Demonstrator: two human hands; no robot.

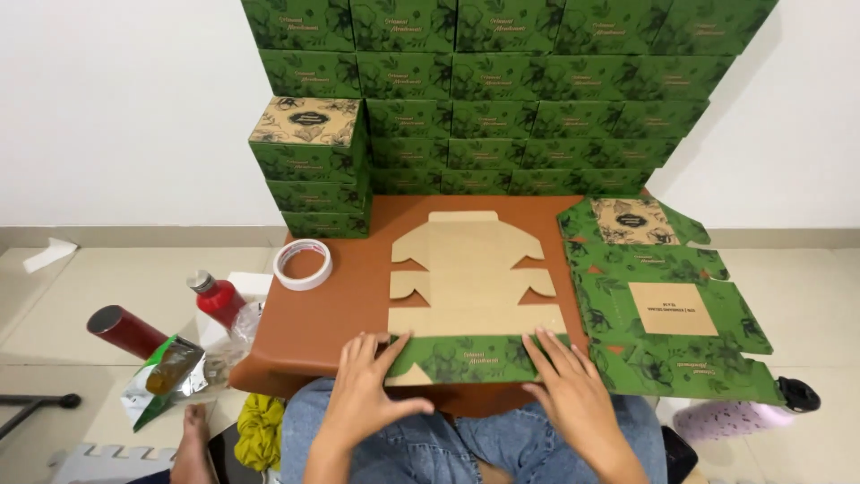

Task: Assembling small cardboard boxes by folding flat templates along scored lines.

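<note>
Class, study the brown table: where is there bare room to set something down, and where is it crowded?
Bare brown table shows between the tape roll and the flat box blank. The back is crowded by stacked green boxes, the right by flat green blanks.

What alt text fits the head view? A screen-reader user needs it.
Both hands, left hand and right hand, fold the green flap of a flat cardboard box blank on a brown table, with finished green boxes stacked behind.
</note>
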